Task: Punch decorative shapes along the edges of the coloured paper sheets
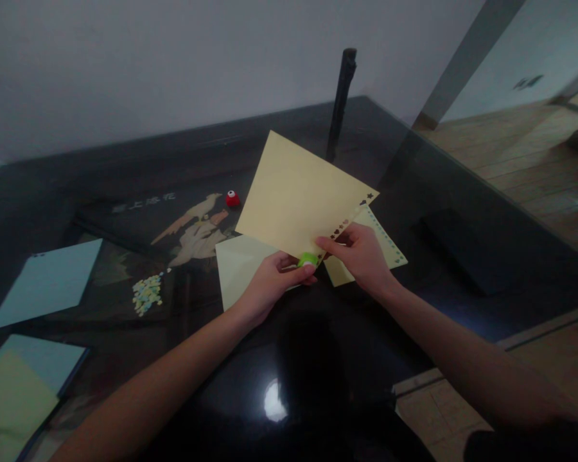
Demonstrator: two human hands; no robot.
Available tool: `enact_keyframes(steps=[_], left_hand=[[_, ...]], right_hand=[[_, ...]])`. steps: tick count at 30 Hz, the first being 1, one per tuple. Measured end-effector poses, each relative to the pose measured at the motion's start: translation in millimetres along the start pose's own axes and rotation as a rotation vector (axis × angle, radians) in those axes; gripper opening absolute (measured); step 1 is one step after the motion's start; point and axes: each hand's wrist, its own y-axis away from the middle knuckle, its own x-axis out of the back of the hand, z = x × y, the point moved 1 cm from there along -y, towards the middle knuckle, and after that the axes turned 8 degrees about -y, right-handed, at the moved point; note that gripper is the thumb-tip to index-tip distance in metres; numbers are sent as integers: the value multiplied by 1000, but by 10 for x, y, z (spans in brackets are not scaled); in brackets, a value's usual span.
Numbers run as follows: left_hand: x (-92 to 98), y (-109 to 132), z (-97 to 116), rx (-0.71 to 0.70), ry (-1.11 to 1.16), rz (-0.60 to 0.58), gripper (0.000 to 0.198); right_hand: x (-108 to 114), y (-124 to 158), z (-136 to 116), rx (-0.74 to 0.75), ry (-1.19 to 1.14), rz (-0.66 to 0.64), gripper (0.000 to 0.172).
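Note:
A square of yellow paper (298, 186) is held up above the dark table, with heart and star holes punched along its right edge. My left hand (274, 282) grips a small green craft punch (308, 260) at the paper's lower corner, thumb on top. With thumb and fingers, my right hand (359, 253) pinches the punched edge of the same sheet. Below it lie a pale sheet (238, 263) and another yellow sheet (390, 247) with a punched border. A red punch (232, 199) stands left of the held paper. Part of the green punch is hidden by my fingers.
Punched-out paper bits (147, 294) form a small pile on the glossy table (318, 372). Blue paper (48, 279) and a stack of blue and green sheets (52, 359) lie at the left. A dark post (341, 96) rises at the back; a black flat object (462, 247) lies right.

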Motion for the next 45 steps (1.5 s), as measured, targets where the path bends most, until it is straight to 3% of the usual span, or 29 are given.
enact_keyframes(steps=[45], left_hand=[[8, -13, 2, -3, -70, 32, 30]], right_hand=[[0, -1, 31, -10, 47, -76, 17]])
